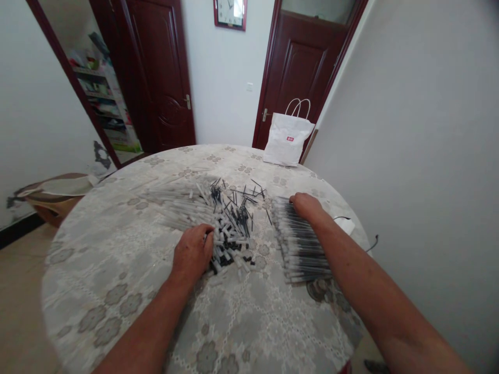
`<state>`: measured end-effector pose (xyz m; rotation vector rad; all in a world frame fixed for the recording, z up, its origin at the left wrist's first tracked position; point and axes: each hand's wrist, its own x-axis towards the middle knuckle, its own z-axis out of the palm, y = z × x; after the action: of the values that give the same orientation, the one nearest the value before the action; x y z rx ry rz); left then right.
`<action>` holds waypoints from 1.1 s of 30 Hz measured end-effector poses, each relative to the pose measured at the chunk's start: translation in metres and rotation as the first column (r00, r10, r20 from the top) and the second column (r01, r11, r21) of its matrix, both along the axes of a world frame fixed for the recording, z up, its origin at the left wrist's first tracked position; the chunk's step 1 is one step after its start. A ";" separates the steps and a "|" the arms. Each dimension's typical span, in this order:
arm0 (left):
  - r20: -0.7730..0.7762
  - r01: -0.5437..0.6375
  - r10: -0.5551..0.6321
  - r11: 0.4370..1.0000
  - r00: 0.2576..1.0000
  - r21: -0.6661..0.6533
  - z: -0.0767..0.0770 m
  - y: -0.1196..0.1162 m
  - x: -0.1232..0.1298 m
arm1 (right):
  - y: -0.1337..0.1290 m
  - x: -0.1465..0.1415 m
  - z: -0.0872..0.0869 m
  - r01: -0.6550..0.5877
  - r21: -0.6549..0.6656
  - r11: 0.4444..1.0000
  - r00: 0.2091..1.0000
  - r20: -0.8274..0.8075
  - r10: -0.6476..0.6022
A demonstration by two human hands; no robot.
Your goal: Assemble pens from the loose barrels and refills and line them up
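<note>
My left hand (194, 250) rests at the left edge of a heap of pen caps (226, 236), white and black mixed. Its fingers are curled together, and whatever they hold is hidden. Across the table, my right hand (307, 206) is closed at the far end of a row of pens (304, 249) laid side by side. A dark pen end shows at its fingertips. Behind the caps lie loose dark refills (244, 215), several of them scattered singly. Clear pen barrels (183, 208) spread out to the left of the heap, beyond my left hand.
A patterned cloth covers the round table (117, 270). At its far edge stands a white paper bag (288, 137). Beside my right forearm lies a white object (345, 224) with a dark cord. A wall is close on the right; a brown seat (54, 195) stands at left.
</note>
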<state>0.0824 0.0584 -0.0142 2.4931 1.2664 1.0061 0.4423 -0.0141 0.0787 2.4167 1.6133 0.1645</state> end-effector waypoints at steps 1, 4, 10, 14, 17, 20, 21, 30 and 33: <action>-0.002 -0.019 0.019 1.000 1.000 0.009 -0.001 0.001 -0.001 | -0.002 -0.003 0.001 0.001 0.009 1.000 1.000 0.007 -0.001; -0.007 -0.041 0.042 0.999 0.999 0.027 -0.004 0.003 -0.002 | -0.011 -0.023 0.007 -0.026 0.054 0.998 1.000 0.018 0.025; 0.001 -0.016 0.016 1.000 1.000 0.007 -0.009 0.004 -0.001 | -0.035 -0.107 0.008 -0.203 0.135 0.970 0.966 -0.133 0.221; 0.010 0.033 -0.033 0.999 0.999 -0.001 -0.007 0.000 0.001 | -0.042 -0.159 -0.016 -0.178 0.135 0.975 0.956 -0.213 0.204; 0.006 0.042 -0.042 0.999 0.999 0.007 -0.007 -0.001 0.001 | -0.040 -0.176 -0.037 -0.145 0.165 0.976 0.953 -0.242 0.182; -0.027 0.061 -0.061 0.998 0.998 -0.002 -0.007 0.000 0.000 | -0.039 -0.181 -0.051 -0.180 0.194 0.964 0.940 -0.254 0.226; -0.044 0.075 -0.075 0.997 0.996 -0.004 -0.006 0.000 0.000 | -0.038 -0.181 -0.053 -0.196 0.194 0.961 0.936 -0.256 0.242; -0.113 0.260 -0.255 0.965 0.960 0.027 0.003 -0.007 0.000 | -0.037 -0.178 -0.058 -0.163 0.166 0.973 0.954 -0.227 0.198; -0.129 0.317 -0.309 0.948 0.942 0.042 0.002 -0.010 0.002 | -0.035 -0.175 -0.061 -0.133 0.173 0.976 0.958 -0.231 0.172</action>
<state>0.0846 0.0488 -0.0117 2.7246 0.8348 0.8390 0.2674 -0.0494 0.0175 2.5084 1.9661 0.0171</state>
